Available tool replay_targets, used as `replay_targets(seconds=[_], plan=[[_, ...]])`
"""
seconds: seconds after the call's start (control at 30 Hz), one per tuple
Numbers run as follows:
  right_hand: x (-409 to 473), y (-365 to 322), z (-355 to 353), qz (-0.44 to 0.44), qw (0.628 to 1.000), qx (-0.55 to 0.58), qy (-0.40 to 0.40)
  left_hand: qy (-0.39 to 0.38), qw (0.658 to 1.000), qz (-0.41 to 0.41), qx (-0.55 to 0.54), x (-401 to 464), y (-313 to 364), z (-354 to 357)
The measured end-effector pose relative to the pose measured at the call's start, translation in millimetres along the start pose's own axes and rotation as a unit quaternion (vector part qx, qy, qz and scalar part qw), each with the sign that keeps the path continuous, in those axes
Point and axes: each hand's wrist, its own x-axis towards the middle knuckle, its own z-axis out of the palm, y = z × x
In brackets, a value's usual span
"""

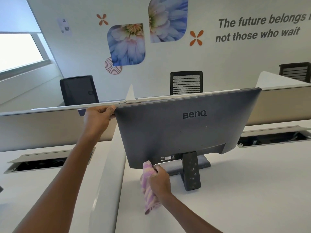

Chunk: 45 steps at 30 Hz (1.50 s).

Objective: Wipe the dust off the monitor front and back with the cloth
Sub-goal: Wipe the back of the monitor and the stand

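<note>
White desk [235, 207], grey monitor [176, 132] back (BenQ logo), left hand [99, 118] gripping its corner, right hand [159, 180] clutching striped cloth [148, 190]

monitor [176, 128] back looks like matt dark grey plastic, slightly grainy. cloth [149, 182] at lower centre is soft, fluffy pink-and-yellow striped fabric. desk [235, 190] is smooth white with a light sheen.

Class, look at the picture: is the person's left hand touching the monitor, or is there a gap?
Touching. The head view shows the left hand gripping the monitor at its upper corner, fingers curled over the top edge.
</note>
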Motion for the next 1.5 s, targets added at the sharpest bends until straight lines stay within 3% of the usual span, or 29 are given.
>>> replay_targets(seconds=[0.23,0.43,0.6,0.7,0.8,0.97,1.07,1.13,1.2,1.3,1.5], plan=[[-26,-4,-21,-0.048,0.997,-0.024,-0.051,0.061,0.997,-0.001,0.054,-39,-8,14],[-38,-19,-37,-0.118,0.991,-0.061,0.003,-0.014,0.991,-0.105,0.087,-98,-61,24],[-56,-47,-34,-0.190,0.977,-0.099,0.018,-0.149,0.958,-0.246,-0.004,-152,-74,42],[-70,-55,-26,-0.202,0.973,-0.114,-0.003,-0.202,0.915,-0.297,-0.183,-172,-67,51],[-79,-57,-23,-0.209,0.969,-0.126,-0.038,-0.132,0.901,-0.321,-0.259,-183,-65,58],[-63,-74,-52,-0.228,0.940,-0.191,-0.170,-0.069,0.886,-0.326,-0.323,-186,-66,52],[-33,-89,-78,-0.324,0.922,-0.209,-0.014,-0.019,0.898,-0.305,-0.315,-185,-67,46],[-12,-107,-97,-0.390,0.876,-0.257,0.125,0.025,0.912,-0.291,-0.289,-181,-65,41],[7,-128,-119,-0.411,0.832,-0.316,0.199,0.078,0.922,-0.261,-0.276,-172,-57,35],[36,-151,-147,-0.408,0.792,-0.392,0.230,0.167,0.932,-0.186,-0.260,-152,-35,27],[67,-157,-166,-0.355,0.798,-0.459,0.164,0.265,0.944,-0.065,-0.187,-100,7,18]])
